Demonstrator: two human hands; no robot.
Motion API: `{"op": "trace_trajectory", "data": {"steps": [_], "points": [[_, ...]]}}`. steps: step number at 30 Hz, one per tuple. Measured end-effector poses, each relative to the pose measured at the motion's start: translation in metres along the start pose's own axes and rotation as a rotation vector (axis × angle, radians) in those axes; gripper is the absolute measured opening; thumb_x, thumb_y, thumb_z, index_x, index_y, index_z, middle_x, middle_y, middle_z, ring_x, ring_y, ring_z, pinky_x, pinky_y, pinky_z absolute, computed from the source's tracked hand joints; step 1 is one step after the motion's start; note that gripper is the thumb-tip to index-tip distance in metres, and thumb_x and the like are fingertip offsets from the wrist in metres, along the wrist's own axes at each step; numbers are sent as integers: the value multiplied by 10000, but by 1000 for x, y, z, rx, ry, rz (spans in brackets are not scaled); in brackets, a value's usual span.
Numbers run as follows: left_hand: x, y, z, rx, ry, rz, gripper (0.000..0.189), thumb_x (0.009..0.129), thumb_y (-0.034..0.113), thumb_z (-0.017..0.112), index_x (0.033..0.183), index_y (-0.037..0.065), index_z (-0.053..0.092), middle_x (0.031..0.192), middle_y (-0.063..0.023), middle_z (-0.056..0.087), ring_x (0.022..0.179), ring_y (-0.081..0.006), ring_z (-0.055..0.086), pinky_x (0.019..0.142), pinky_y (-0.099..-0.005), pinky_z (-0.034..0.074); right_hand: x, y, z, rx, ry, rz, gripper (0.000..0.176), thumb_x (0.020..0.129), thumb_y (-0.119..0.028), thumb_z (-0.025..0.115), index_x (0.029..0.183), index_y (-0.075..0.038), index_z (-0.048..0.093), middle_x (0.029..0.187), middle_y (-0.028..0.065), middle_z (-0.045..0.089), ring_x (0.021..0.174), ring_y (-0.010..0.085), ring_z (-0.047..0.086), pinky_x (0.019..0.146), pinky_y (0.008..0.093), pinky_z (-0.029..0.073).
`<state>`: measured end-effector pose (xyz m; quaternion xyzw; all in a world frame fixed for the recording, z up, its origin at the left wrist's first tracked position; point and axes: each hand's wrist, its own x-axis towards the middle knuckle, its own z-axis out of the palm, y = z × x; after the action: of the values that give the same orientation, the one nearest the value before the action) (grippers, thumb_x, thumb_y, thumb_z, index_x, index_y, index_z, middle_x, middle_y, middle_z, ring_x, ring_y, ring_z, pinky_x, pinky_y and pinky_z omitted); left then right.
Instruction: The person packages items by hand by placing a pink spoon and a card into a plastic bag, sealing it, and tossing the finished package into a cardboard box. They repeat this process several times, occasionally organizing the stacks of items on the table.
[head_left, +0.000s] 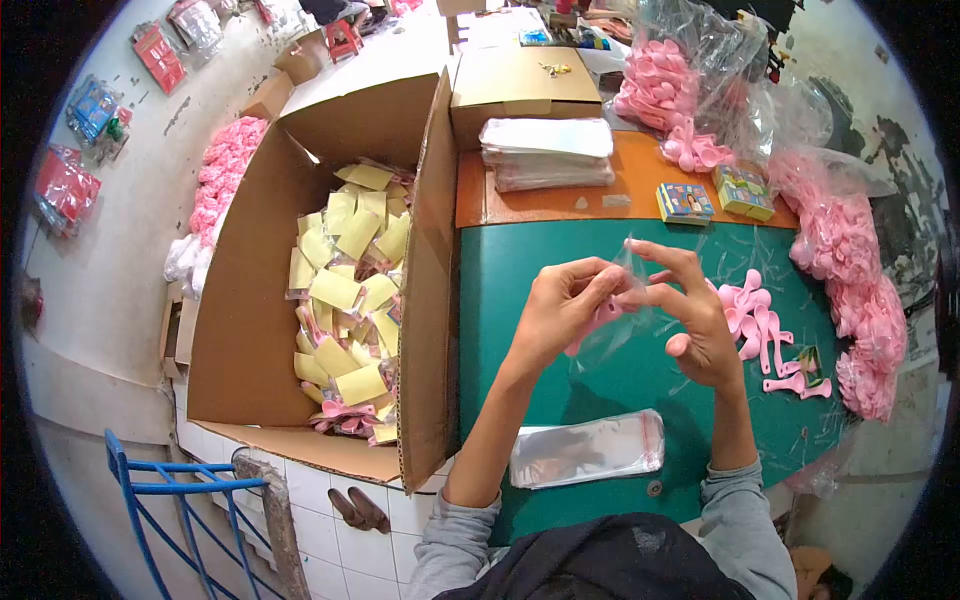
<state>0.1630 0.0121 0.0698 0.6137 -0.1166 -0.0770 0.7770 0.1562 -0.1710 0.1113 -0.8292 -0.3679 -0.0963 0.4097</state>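
Note:
Above the green table mat, my left hand (572, 308) pinches a clear plastic bag (600, 345) together with a pink spoon (603, 314), which is partly hidden by the fingers and film. My right hand (700, 318) is open, fingers spread and thumb apart, its fingertips at the bag's upper edge. Right of it lies a loose group of pink spoons (763, 322). Below my hands, a stack of flat clear bags (588, 450) rests near the table's front edge.
A tall cardboard box (425, 300) at left holds many packets with yellow cards (340, 290). Behind the green mat (500, 270) are stacked clear bags (548, 150) and small card packs (685, 203). Bagged pink spoons (845, 250) line the right edge. A blue metal frame (190, 488) stands lower left.

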Motion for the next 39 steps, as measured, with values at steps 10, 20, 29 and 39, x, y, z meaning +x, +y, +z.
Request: {"op": "trace_trajectory", "data": {"steps": [10,20,29,39], "points": [[-1,16,-20,-132,102,10,280,953,207,490,984,-33,631,885,-123,671,790,-122,641,677,-210,519,65,203,-76,-442,159,415,489,879,-454,486,995,0,625,999,195,631,937,280,617,812,380,470],[-3,16,-36,-127,145,14,273,951,180,490,989,-52,629,863,-122,669,777,-123,642,692,-216,528,6,316,-71,-932,304,432,303,864,-247,574,987,27,614,748,206,612,648,361,570,632,441,464],[1,5,-39,7,-20,-75,273,932,205,529,1014,-39,621,883,-145,672,786,-144,650,685,-234,528,39,34,-24,464,307,339,156,879,-41,533,1033,-17,517,783,32,583,563,69,531,456,202,412],[1,-1,-30,280,-133,-80,279,899,183,581,1049,-51,606,816,-108,675,732,-78,602,635,-218,500,11,4,-22,150,-207,400,147,835,-8,555,968,3,492,738,105,607,556,144,592,481,268,470]]}}
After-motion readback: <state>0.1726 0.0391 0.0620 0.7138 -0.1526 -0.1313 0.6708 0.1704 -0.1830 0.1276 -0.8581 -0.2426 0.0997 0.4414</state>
